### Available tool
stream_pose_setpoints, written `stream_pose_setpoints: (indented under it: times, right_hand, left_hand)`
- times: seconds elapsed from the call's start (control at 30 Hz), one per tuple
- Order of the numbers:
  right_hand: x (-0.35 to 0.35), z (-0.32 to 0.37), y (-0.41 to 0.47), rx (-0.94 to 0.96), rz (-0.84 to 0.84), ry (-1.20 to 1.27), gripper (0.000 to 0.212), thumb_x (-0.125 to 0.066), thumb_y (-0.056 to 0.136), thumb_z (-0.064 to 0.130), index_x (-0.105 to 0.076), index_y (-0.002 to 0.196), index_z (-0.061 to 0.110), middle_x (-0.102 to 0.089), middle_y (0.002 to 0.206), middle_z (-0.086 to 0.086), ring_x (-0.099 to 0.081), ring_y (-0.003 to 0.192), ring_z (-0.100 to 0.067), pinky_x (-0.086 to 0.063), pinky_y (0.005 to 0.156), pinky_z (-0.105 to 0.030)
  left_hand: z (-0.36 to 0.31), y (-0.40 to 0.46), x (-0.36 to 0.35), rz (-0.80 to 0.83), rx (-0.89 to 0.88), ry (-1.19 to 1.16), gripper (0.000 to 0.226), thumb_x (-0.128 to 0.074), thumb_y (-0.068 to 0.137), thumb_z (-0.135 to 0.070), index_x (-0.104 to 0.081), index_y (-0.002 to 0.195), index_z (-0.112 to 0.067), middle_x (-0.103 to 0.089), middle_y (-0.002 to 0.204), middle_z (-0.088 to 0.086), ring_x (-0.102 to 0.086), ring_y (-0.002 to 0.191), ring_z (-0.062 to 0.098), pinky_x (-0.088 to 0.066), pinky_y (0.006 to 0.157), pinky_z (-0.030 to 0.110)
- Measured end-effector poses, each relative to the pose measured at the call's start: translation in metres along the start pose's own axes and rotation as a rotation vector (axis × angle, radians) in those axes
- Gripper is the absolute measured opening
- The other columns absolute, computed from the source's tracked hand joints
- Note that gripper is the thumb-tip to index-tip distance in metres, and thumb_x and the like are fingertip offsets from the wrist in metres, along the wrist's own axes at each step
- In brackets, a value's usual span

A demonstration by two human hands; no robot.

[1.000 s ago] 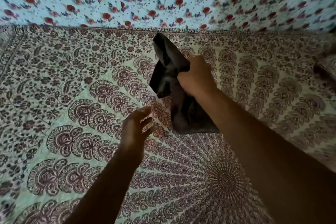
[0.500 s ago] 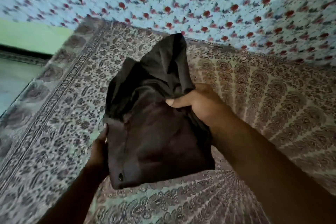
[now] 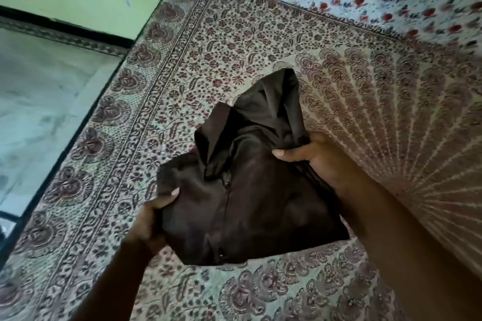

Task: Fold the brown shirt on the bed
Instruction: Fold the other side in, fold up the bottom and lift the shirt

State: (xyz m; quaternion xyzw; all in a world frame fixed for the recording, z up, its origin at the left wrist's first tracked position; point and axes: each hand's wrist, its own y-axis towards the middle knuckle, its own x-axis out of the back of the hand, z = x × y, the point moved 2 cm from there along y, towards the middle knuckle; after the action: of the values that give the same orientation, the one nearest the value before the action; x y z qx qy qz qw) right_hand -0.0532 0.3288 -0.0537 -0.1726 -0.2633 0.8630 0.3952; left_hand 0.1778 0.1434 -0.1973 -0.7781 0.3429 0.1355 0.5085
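Brown shirt [image 3: 250, 203] is now being held by both hands above the bed [image 3: 198, 55], where a second ago only the right hand [image 3: 320, 161] was carrying it; the left hand [image 3: 152, 221] is pinching its near edge, fingers clenched on cloth, the right bunching the collar side. Folding, I'd judge, is barely beginning. It is hanging crumpled, dark and slightly glossy, its buttons showing down the front.
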Motion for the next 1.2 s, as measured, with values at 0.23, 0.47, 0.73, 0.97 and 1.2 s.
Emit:
stream_pose_setpoints:
  times: [0.23, 0.47, 0.73, 0.97, 1.2]
  right_hand:
    - [-0.092, -0.034, -0.03, -0.071, -0.128, 0.047, 0.028, -0.074, 0.079, -0.006, -0.074, 0.107, 0.0, -0.08, 0.093, -0.01, -0.078, 0.081, -0.026, -0.062, 0.064, -0.029]
    - [-0.166, -0.109, -0.038, -0.182, -0.178, 0.212, 0.03, -0.07, 0.087, -0.005, -0.073, 0.115, 0.002, -0.077, 0.108, -0.019, -0.076, 0.095, -0.037, -0.059, 0.089, -0.05]
    - [-0.202, -0.258, -0.012, -0.333, -0.17, 0.191, 0.027, -0.07, 0.094, 0.003, -0.071, 0.12, 0.01, -0.074, 0.122, -0.015, -0.072, 0.109, -0.034, -0.052, 0.104, -0.055]
    - [-0.203, -0.293, -0.016, -0.19, -0.245, -0.008, 0.041, -0.083, 0.079, -0.003, -0.074, 0.112, 0.019, -0.079, 0.103, 0.004, -0.075, 0.098, -0.016, -0.06, 0.08, -0.03]
    - [-0.215, -0.308, -0.028, -0.17, -0.216, 0.121, 0.046, -0.074, 0.083, -0.007, -0.068, 0.125, 0.01, -0.074, 0.122, -0.009, -0.069, 0.117, -0.026, -0.051, 0.105, -0.049]
  left_hand:
    - [-0.095, -0.068, 0.074, -0.07, 0.052, 0.289, 0.02, -0.061, 0.086, -0.012, -0.081, 0.09, -0.01, -0.079, 0.1, 0.014, -0.078, 0.078, 0.022, -0.064, 0.065, 0.032]
    - [-0.167, -0.093, 0.153, -0.193, 0.113, 0.401, 0.027, -0.067, 0.089, -0.018, -0.073, 0.114, -0.009, -0.079, 0.107, 0.013, -0.078, 0.088, 0.025, -0.065, 0.067, 0.035]
    - [-0.156, -0.068, 0.236, -0.356, 0.002, 0.84, 0.044, -0.084, 0.076, -0.035, -0.074, 0.11, -0.009, -0.078, 0.102, 0.016, -0.075, 0.094, 0.035, -0.056, 0.097, 0.057]
    - [-0.13, -0.085, 0.26, -0.3, -0.154, 0.988, 0.066, -0.093, 0.067, -0.044, -0.065, 0.125, -0.027, -0.074, 0.116, 0.004, -0.071, 0.106, 0.027, -0.059, 0.092, 0.052]
    - [-0.13, -0.106, 0.263, -0.315, -0.11, 0.658, 0.021, -0.065, 0.097, -0.021, -0.074, 0.114, -0.013, -0.078, 0.111, 0.01, -0.074, 0.105, 0.032, -0.052, 0.101, 0.045]
